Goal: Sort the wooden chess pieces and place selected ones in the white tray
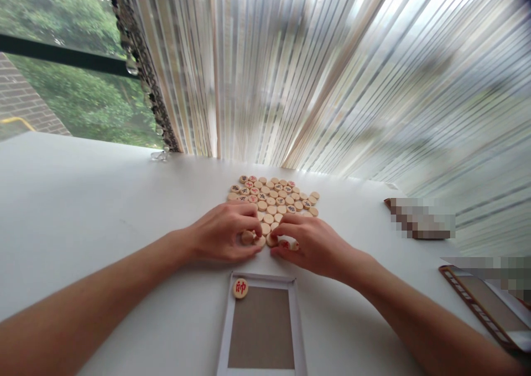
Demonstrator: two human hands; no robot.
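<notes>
Although a striped curtain point(257, 72) fills the upper view, the work lies below it on a white table point(83, 199). On that surface spreads a close flat cluster of round wooden discs point(269, 219), some showing red or black characters, many showing plain faces. Nearer the wearer sits a shallow open tray point(265, 281), its long axis running away from the wearer towards the cluster. Both hands come in from the sides: the left hand point(226, 229) and the right hand point(317, 243) face each other at the cluster's near edge. Their fingers are curled, thumb and fingertips around the rim of one disc each; whether either disc is squeezed or merely touched, I cannot tell. The step in hand seems to be handling or sorting pieces at this edge; lifting one would call for a light pinch on opposite sides of its rim. Smallest is the single red-marked disc point(240, 288) at the tray's far left corner, face up, its character roughly upright to the wearer. Being round, it has no long axis.
</notes>
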